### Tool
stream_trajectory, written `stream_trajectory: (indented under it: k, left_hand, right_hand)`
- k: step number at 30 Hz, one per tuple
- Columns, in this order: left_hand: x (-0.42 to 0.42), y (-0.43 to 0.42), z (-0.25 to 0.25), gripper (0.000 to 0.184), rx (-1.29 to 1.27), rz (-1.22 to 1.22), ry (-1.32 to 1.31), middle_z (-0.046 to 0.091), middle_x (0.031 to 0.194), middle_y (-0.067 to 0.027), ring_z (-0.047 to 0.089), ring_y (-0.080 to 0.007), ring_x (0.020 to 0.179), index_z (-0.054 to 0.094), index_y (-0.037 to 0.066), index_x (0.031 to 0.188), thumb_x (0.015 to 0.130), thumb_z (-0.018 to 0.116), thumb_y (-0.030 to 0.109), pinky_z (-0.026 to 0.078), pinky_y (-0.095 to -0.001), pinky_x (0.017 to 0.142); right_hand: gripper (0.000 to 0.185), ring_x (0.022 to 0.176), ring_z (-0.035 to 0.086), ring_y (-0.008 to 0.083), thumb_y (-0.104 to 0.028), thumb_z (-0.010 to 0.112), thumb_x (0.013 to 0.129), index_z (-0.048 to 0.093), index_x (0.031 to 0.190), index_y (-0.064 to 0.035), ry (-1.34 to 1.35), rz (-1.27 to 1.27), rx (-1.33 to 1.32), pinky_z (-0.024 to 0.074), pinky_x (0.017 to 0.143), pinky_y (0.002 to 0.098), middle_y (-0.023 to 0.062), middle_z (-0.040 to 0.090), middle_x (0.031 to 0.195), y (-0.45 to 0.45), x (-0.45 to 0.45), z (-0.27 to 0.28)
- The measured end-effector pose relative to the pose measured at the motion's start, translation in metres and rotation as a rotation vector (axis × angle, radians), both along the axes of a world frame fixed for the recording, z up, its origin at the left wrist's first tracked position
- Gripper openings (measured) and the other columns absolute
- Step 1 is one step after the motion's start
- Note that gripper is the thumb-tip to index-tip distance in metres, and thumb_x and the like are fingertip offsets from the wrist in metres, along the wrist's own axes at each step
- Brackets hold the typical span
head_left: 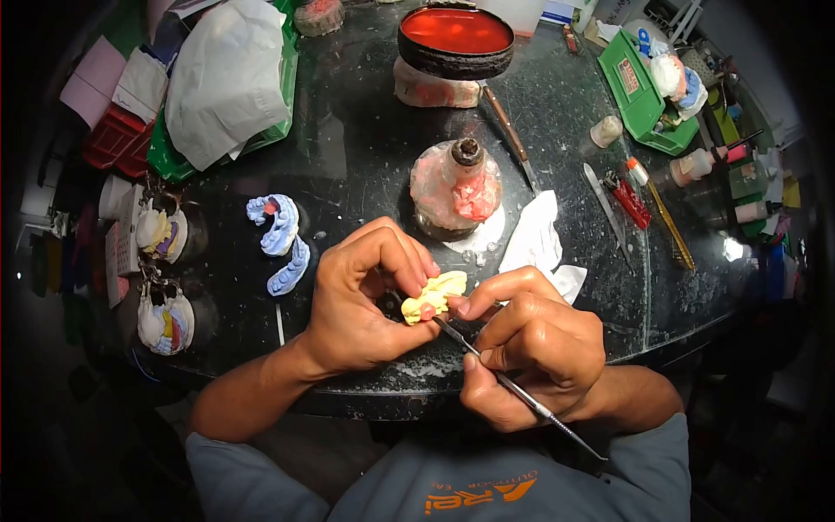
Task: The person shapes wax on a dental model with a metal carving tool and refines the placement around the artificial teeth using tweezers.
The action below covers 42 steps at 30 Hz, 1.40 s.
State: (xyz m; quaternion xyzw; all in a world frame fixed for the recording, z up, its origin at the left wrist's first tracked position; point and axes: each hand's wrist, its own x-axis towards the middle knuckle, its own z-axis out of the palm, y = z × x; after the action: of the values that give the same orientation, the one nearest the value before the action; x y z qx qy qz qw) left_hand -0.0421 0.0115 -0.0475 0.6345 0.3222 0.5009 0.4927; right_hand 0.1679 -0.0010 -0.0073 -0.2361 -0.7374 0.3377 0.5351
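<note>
My left hand [370, 300] pinches a small yellow dental model [445, 285] between thumb and fingers, above the table's near edge. A patch of pink wax [427, 311] sits on the model's near side. In my right hand [544, 348] is a thin metal wax carver [528, 400], held like a pen and slanting down to the right. Its upper tip is at the pink patch; whether it touches cannot be made out. One right finger reaches to the model's right side. Beyond my hands stands a wax-smeared spirit burner [470, 187], with no flame visible.
Blue dental models [277, 224] lie left of my hands, with mounted casts [165, 322] farther left. A pan of red wax [457, 33] stands at the back. White tissue [532, 239], a brown-handled knife [506, 123] and a red folding tool [628, 202] lie rightward. Green bins [639, 96] flank the back.
</note>
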Motion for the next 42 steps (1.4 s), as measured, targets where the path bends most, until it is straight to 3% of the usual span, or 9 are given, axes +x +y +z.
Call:
stream_trajectory:
  k: [5,8,42]
  left_hand:
    - [0.0006,0.0009,0.0004,0.044,0.169,0.046,0.071,0.059,0.09,-0.0047,0.063,-0.0177,0.09,0.055,0.011,0.081,0.068,0.095,-0.003,0.055,-0.0314,0.079]
    - [0.0026,-0.0009,0.0036,0.039,0.16,0.067,0.03,0.06,0.091,-0.0074,0.065,-0.0164,0.091,0.058,0.005,0.079,0.066,0.091,-0.01,0.056,-0.0288,0.081]
    - [0.003,-0.0012,0.0039,0.038,0.16,0.066,0.028,0.059,0.093,-0.0071,0.064,-0.0167,0.09,0.057,0.006,0.079,0.067,0.089,-0.01,0.055,-0.0286,0.079]
  right_hand:
    - [0.023,0.079,0.071,0.0319,0.009,0.074,0.063,0.055,0.067,-0.0018,0.008,0.008,-0.004,0.0556,0.063,0.035,0.0072,0.057,0.068,-0.0008,-0.0002,0.0002]
    - [0.023,0.079,0.071,0.0321,0.01,0.074,0.063,0.055,0.067,-0.0016,0.009,0.02,-0.008,0.0558,0.064,0.0353,0.0075,0.057,0.068,-0.0012,0.0003,0.0008]
    - [0.023,0.081,0.071,0.0322,0.01,0.074,0.065,0.054,0.068,-0.0023,0.004,0.029,0.002,0.0551,0.064,0.0346,0.0073,0.057,0.069,-0.0002,0.0021,-0.0017]
